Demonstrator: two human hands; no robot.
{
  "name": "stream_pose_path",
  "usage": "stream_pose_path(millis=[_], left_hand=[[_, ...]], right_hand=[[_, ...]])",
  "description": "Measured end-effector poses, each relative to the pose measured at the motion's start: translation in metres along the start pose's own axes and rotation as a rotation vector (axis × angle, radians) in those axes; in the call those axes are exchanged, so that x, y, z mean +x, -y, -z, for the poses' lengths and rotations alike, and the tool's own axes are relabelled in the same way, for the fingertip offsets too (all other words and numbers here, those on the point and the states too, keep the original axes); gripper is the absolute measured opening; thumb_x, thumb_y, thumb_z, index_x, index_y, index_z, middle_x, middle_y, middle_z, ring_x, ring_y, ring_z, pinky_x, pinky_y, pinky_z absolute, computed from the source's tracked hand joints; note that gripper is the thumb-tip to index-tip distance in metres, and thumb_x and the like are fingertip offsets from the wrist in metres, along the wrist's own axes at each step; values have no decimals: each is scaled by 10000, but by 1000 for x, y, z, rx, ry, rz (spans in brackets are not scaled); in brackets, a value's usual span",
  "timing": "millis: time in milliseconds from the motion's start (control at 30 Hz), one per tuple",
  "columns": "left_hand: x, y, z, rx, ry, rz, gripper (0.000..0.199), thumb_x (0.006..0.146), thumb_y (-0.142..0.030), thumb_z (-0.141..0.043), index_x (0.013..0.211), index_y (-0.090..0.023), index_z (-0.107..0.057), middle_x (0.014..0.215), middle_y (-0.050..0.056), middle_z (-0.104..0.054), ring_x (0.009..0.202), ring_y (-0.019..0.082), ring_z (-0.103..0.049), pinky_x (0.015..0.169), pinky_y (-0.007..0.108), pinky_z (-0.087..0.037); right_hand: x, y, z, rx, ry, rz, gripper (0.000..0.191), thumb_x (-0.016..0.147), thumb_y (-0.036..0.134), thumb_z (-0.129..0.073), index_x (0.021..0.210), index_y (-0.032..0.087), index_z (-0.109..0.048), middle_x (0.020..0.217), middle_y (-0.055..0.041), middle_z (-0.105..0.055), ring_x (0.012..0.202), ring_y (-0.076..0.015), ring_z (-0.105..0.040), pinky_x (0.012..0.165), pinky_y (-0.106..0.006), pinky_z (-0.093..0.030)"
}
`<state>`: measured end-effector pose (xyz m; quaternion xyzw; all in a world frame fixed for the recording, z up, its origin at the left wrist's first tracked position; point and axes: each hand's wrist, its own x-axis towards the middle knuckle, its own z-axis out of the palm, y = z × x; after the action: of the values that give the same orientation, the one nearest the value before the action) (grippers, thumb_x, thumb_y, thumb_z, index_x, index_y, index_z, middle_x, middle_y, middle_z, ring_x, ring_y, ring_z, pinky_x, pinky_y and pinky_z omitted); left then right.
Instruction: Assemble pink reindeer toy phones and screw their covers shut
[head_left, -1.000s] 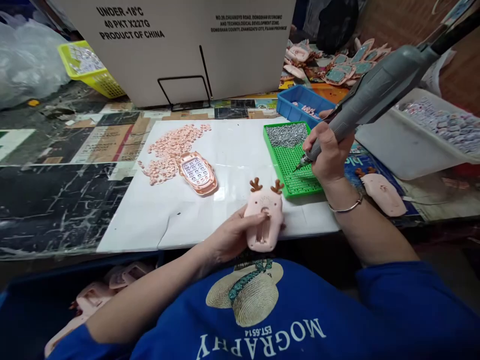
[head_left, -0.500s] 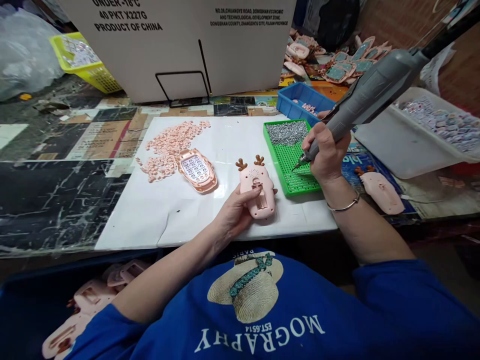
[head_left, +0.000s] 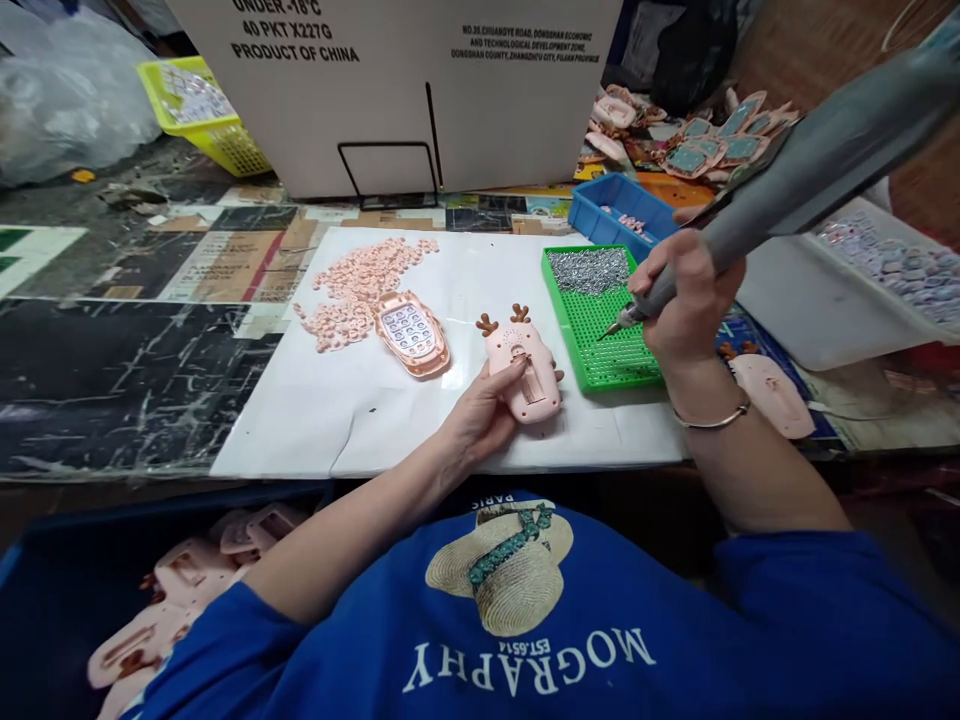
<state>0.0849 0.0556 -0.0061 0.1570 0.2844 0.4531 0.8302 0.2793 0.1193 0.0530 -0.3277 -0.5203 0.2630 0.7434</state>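
Note:
My left hand is closed around a pink toy phone with brown antlers, its back with an open battery bay facing up. My thumb lies across the top of that bay. In my right hand is a grey electric screwdriver, its tip pointing down over a green perforated tray. Small silver screws are heaped at the tray's far end. Left of the held phone lies an open phone half with a keypad inside, beside a pile of small pink parts.
Behind the green tray stands a blue bin. A white tub of small pieces and another pink phone are at the right. A large carton closes off the back. Pink shells fill a dark blue crate at lower left.
The whole view has shifted a little. The toy phone has tilted slightly in my left hand. My right hand still holds the screwdriver over the tray, its body now more blurred.

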Motion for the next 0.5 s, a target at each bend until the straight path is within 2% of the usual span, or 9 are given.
stream_pose_path(millis=[133,233,333,500], left_hand=[[2,0,0,-25,-24,-24,418,819,-185,-743,1217,-132,-624,1057,100,-749,955,241,-744,1000,487,-574],[1,0,1,-25,-19,-45,406,827,-176,-733,1218,-144,-627,1041,87,-750,956,238,-746,1019,497,-566],[-1,0,1,-9,9,-44,427,827,-181,-736,1237,-157,-620,1030,88,-751,970,260,-752,1011,520,-569],[-2,0,1,65,49,-41,410,801,-178,-765,1188,-142,-635,1052,113,-754,993,277,-751,992,506,-579]], right_hand=[[-17,32,-23,84,36,27,268,811,499,-782,942,297,-664,597,58,-458,440,-135,-406,440,-325,-301],[-28,37,-29,36,90,13,264,800,508,-781,981,339,-691,628,44,-488,445,-150,-412,447,-345,-334],[-25,21,-20,-58,93,12,271,827,530,-774,1014,375,-654,682,33,-504,485,-158,-435,509,-354,-374],[-5,-16,7,-200,13,-26,383,837,649,-721,1042,384,-537,717,39,-520,549,-182,-412,605,-377,-390]])
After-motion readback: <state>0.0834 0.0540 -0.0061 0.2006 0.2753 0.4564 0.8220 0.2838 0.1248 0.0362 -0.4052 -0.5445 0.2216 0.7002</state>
